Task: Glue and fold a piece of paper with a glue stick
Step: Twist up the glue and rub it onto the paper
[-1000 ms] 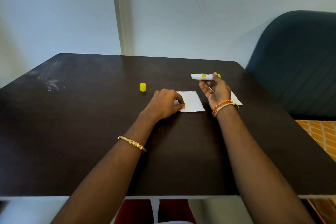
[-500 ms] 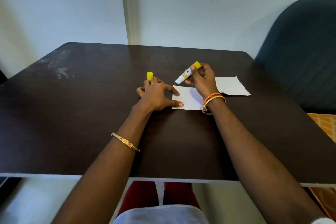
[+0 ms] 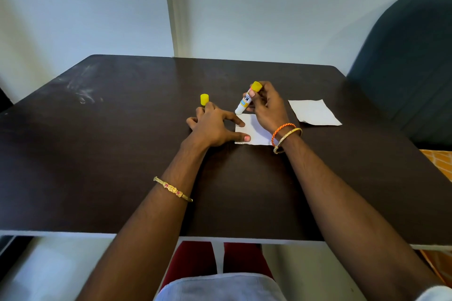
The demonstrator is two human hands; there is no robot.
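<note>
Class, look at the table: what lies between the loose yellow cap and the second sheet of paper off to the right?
In the head view, between the yellow cap and the spare sheet is the right hand, gripping the glue stick.

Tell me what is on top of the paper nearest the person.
On the paper: the left hand's spread fingers pressing its left edge, and the glue stick's tip at its far corner. The right hand hides the right part.

Your left hand (image 3: pixel 215 127) lies palm down with its fingers spread and nearly straight, the index finger and thumb angled toward your right hand. Your right hand (image 3: pixel 267 107) is raised just beyond and to the right of it, its fingers curled in a pinch around the glue stick (image 3: pixel 247 100), thumb tip on the near side. Both forearms reach forward, converging slightly, and each wrist wears bangles.
</note>
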